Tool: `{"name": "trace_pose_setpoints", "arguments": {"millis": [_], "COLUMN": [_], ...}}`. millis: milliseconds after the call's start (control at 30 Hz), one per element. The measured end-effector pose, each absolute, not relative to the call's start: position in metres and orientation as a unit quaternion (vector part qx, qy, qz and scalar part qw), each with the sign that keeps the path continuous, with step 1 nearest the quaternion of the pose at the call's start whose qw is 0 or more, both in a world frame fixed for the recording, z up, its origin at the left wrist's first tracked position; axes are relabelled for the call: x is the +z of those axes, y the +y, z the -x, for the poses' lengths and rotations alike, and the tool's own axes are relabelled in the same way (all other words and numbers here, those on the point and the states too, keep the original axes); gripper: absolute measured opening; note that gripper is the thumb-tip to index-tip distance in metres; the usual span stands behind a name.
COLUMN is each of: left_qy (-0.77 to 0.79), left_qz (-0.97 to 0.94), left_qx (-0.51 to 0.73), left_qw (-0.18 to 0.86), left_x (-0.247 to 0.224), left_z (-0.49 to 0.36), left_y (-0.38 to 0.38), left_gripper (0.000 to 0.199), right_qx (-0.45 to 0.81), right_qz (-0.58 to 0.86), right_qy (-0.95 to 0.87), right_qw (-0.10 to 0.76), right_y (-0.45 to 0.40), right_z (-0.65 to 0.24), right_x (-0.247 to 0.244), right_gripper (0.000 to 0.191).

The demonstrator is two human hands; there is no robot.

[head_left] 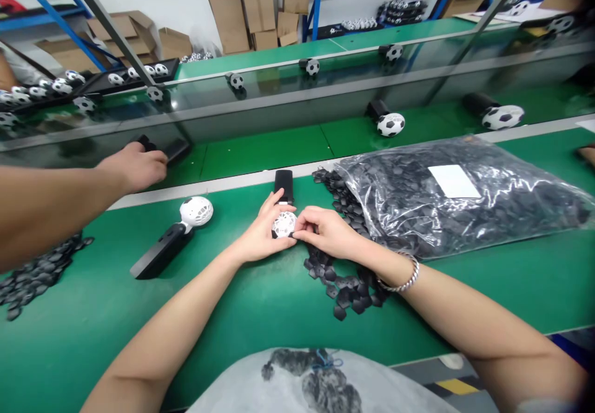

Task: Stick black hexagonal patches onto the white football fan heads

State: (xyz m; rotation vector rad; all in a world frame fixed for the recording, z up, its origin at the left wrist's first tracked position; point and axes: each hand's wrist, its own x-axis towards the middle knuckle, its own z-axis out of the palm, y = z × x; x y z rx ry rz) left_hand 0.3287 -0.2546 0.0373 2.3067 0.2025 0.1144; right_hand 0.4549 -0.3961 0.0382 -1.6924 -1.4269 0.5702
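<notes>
My left hand (258, 236) is wrapped round a white openwork soccer ball (284, 223), fixed to a black block-shaped handle (284, 183) that lies on the green bench. From the right, my right hand (328, 232) pinches at the ball's lower edge, its thumb and forefinger closed on a small black piece (292, 235). Loose black pentagon pieces (346, 290) are scattered beside and below my right hand. More of them fill a clear plastic bag (418, 214), which lies to the right with its mouth toward my hands.
A second white ball on a black handle (160, 253) lies to the left. Another person's hand (134, 166) holds a dark object over the green conveyor (264, 147). Finished-looking black-and-white balls (391, 124) lie along it. More black pieces (39, 273) are piled far left.
</notes>
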Motion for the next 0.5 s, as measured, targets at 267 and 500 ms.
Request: {"name": "trace_pose_setpoints", "arguments": {"millis": [267,500], "left_qy": [0.054,0.042], "left_qz": [-0.907,-0.918], "left_qx": [0.035,0.046], "left_qw": [0.416,0.392], "left_x": [0.0350,0.0366], "left_z": [-0.3267,-0.3267], "left_y": [-0.2497,-0.2516], "left_gripper": [0.056,0.054], "right_qx": [0.246,0.260], "right_qz": [0.663,0.664], "right_qy": [-0.550,-0.549], "right_qw": [0.444,0.436], "right_y": [-0.3961,-0.3965], "right_z": [-0.4540,-0.4551], "right_x": [0.0316,0.0346], "right_gripper": [0.008,0.008]}}
